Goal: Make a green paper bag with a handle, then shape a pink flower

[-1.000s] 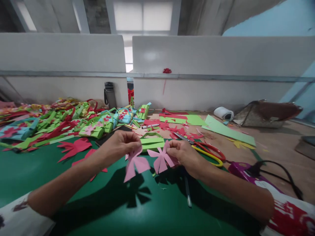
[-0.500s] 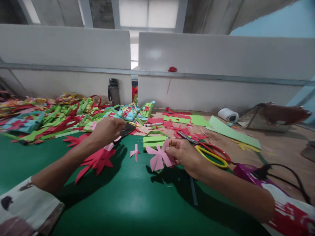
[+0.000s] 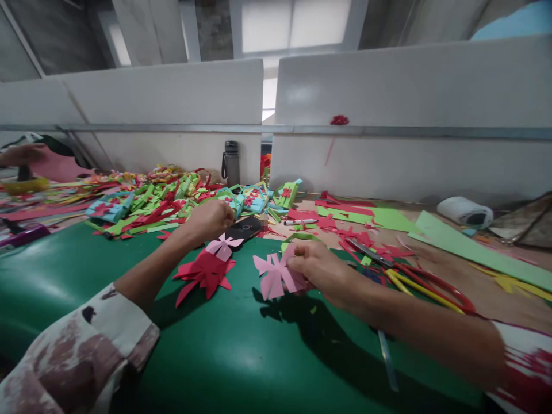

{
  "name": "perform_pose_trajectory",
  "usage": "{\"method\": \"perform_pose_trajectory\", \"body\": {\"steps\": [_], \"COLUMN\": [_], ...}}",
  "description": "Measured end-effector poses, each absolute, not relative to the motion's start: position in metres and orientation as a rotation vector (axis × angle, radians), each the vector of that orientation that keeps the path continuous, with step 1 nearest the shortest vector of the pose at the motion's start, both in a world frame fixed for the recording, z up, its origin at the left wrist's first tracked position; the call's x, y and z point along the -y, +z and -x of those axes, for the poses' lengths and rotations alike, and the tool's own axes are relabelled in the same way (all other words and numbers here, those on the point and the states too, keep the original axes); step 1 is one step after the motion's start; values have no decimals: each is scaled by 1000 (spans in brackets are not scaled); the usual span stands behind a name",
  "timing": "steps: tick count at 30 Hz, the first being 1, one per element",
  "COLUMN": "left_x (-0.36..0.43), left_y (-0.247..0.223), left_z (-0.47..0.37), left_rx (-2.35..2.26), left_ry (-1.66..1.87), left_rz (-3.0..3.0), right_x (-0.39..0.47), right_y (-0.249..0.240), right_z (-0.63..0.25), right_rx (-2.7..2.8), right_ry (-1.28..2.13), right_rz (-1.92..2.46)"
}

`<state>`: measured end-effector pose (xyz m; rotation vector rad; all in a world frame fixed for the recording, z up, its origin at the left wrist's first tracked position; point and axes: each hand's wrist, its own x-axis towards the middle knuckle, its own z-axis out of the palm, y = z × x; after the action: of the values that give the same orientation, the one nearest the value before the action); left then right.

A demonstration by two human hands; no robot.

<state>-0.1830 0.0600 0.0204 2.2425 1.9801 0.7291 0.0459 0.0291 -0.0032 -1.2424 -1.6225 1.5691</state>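
Observation:
My right hand pinches a pink paper flower by one petal and holds it above the green table surface. My left hand is closed beside a black phone; whatever its fingers hold, if anything, is hidden. Just below that hand, a lighter pink paper flower rests on red paper flowers. Behind my right hand, a green paper strip is partly covered. Large scissors with red and yellow handles lie right of my right hand.
Paper bags and strips heap up at the back left, near a grey bottle. Red scraps, green sheets and a white roll lie at the right. Another person's hand shows at the far left.
The view has swung left, bringing another person's hand into sight. My left hand has shifted off the lighter pink flower, which now shows fully. My right hand still holds its pink flower.

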Motion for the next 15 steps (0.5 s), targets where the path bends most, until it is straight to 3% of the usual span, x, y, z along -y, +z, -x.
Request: {"method": "perform_pose_trajectory", "body": {"steps": [15], "left_x": [-68], "left_y": [4], "left_z": [181], "left_rx": [-1552], "left_ry": [541], "left_rz": [-2003], "right_x": [-57], "right_y": [-26], "right_z": [2], "right_rx": [1585], "right_ry": [1643], "right_rz": [1346]}}
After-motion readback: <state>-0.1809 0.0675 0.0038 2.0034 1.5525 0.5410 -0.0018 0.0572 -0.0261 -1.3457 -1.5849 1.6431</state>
